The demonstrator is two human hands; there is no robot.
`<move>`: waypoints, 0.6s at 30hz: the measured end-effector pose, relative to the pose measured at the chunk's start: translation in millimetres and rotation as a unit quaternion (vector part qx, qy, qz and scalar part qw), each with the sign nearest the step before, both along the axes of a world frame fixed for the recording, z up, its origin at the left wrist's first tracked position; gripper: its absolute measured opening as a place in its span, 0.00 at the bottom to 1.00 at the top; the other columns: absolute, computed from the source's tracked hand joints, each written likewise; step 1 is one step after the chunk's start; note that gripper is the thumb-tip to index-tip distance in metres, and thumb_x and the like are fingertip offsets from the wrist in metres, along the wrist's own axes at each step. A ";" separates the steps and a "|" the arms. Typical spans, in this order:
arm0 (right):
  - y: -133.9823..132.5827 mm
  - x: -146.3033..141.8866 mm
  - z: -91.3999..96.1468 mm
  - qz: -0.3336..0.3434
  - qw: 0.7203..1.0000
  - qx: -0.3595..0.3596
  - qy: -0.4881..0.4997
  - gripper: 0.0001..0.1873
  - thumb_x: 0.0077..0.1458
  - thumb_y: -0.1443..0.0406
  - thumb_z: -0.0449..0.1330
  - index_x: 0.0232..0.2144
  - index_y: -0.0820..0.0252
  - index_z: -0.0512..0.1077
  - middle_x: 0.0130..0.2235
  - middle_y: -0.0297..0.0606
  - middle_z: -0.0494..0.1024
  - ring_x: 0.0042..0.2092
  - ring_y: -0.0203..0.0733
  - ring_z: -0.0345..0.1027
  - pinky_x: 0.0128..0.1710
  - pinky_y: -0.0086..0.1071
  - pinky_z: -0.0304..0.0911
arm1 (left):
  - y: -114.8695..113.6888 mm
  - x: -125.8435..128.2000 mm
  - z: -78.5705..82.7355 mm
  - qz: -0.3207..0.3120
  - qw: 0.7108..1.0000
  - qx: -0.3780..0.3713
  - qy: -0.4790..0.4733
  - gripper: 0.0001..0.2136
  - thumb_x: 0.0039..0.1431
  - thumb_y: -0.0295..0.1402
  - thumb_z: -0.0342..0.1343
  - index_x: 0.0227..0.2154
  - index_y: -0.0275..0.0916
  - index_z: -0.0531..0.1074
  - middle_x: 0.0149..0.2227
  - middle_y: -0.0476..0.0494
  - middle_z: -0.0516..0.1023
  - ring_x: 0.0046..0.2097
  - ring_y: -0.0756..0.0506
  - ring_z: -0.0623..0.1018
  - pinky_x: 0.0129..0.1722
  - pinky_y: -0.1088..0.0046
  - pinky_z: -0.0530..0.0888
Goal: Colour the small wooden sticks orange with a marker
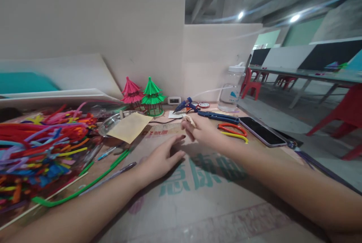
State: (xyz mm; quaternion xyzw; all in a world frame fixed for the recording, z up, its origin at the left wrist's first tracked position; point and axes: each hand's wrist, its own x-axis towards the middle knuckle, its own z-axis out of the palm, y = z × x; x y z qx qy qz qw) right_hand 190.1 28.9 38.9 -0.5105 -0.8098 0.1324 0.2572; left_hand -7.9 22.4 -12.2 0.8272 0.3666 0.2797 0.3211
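Pale piece (191, 121) in our right hand (202, 131): we pinch it at the fingertips, raised above the cardboard (158, 220), just in front of the glue gun (185, 105). Blur hides its exact shape. Our left hand (164, 158) is low over the green lettering, thumb apart from the fingers, which bend inward toward the right hand; we see nothing held there.

Behind our hands, the gun's nozzle points down at a white card (173, 115). To its left stand two small towers, one pink (132, 91) and one green (152, 94), with a clock (174, 100) just beside the green one. A yellow sheet (130, 126) lies across the bowl (104, 133). Farther left we have a heap of coloured stems (42, 141), and a green strip (85, 187) runs near our left forearm. On our right lie blue-handled pliers (219, 116), orange handles (233, 128) and a phone (263, 131), with a bottle (229, 94) behind.
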 end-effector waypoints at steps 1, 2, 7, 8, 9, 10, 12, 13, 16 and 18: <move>7.0 8.8 4.5 -0.014 0.999 -0.010 -0.039 0.13 0.69 0.63 0.49 0.40 0.60 0.73 0.37 0.41 0.81 0.39 0.42 0.74 0.40 0.32 0.65 | -0.1 -0.1 0.1 0.001 1.000 -0.003 -0.001 0.22 0.63 0.39 0.55 0.59 0.40 0.68 0.61 0.36 0.73 0.61 0.37 0.73 0.63 0.56 0.69; 13.7 17.2 6.0 -0.023 0.998 -0.016 -0.063 0.10 0.66 0.64 0.54 0.38 0.61 0.74 0.39 0.43 0.82 0.41 0.45 0.75 0.41 0.33 0.64 | -0.3 -0.2 0.2 0.000 1.000 -0.006 0.000 0.21 0.64 0.38 0.55 0.59 0.40 0.67 0.60 0.36 0.74 0.60 0.38 0.75 0.62 0.57 0.70; 32.2 45.3 -16.0 -0.084 0.984 -0.029 -0.152 0.14 0.59 0.67 0.62 0.48 0.66 0.74 0.47 0.54 0.81 0.46 0.54 0.75 0.44 0.37 0.65 | -1.0 -0.5 2.7 -0.004 1.000 -0.013 0.014 0.16 0.63 0.36 0.54 0.53 0.39 0.72 0.55 0.37 0.78 0.56 0.39 0.78 0.60 0.56 0.72; 32.9 47.2 -19.6 -0.084 0.982 -0.026 -0.165 0.16 0.58 0.67 0.63 0.49 0.66 0.74 0.48 0.54 0.80 0.47 0.54 0.75 0.45 0.37 0.65 | -1.0 -0.6 3.0 -0.004 1.000 -0.014 0.017 0.16 0.63 0.36 0.54 0.53 0.39 0.72 0.55 0.37 0.78 0.56 0.39 0.78 0.60 0.56 0.72; 33.2 47.6 -20.6 -0.081 0.981 -0.020 -0.177 0.18 0.57 0.67 0.64 0.50 0.67 0.74 0.50 0.55 0.80 0.49 0.55 0.74 0.47 0.37 0.65 | -1.0 -0.8 3.1 -0.003 1.000 -0.015 0.018 0.16 0.63 0.36 0.54 0.53 0.39 0.72 0.55 0.37 0.78 0.56 0.38 0.78 0.60 0.55 0.72; 33.2 46.5 -18.5 -0.076 0.979 -0.010 -0.186 0.19 0.56 0.67 0.65 0.50 0.67 0.75 0.51 0.55 0.79 0.51 0.55 0.74 0.48 0.37 0.64 | -0.9 -1.0 3.0 -0.003 1.000 -0.016 0.020 0.16 0.64 0.36 0.53 0.53 0.38 0.72 0.55 0.37 0.78 0.56 0.38 0.78 0.60 0.55 0.72; 31.2 40.2 -5.3 -0.069 0.977 0.014 -0.201 0.18 0.56 0.66 0.65 0.49 0.67 0.75 0.52 0.56 0.78 0.53 0.58 0.72 0.50 0.39 0.64 | -1.1 -1.4 2.0 -0.001 1.000 -0.019 0.021 0.16 0.63 0.35 0.53 0.53 0.38 0.72 0.55 0.37 0.79 0.55 0.39 0.78 0.59 0.55 0.72; 28.2 35.7 4.9 -0.068 0.976 0.027 -0.205 0.16 0.58 0.66 0.63 0.48 0.67 0.76 0.52 0.56 0.79 0.53 0.58 0.72 0.49 0.40 0.64 | -1.5 -1.5 1.2 0.002 1.000 -0.019 0.020 0.16 0.63 0.35 0.53 0.53 0.38 0.72 0.54 0.37 0.79 0.55 0.39 0.78 0.59 0.56 0.72; 0.7 29.9 33.9 -0.066 0.974 0.105 -0.192 0.14 0.66 0.66 0.52 0.46 0.62 0.76 0.44 0.50 0.82 0.46 0.54 0.75 0.44 0.40 0.66 | -4.2 -1.3 -0.9 0.014 1.000 -0.016 0.018 0.16 0.63 0.33 0.54 0.52 0.37 0.72 0.54 0.37 0.79 0.55 0.39 0.78 0.59 0.57 0.72; -36.0 48.2 34.0 -0.033 0.948 0.298 -0.109 0.17 0.68 0.67 0.48 0.50 0.57 0.74 0.42 0.45 0.82 0.43 0.49 0.76 0.41 0.39 0.67 | -6.6 -0.8 -1.7 0.020 1.000 -0.011 0.017 0.16 0.62 0.32 0.55 0.52 0.37 0.73 0.54 0.38 0.79 0.55 0.40 0.78 0.59 0.59 0.73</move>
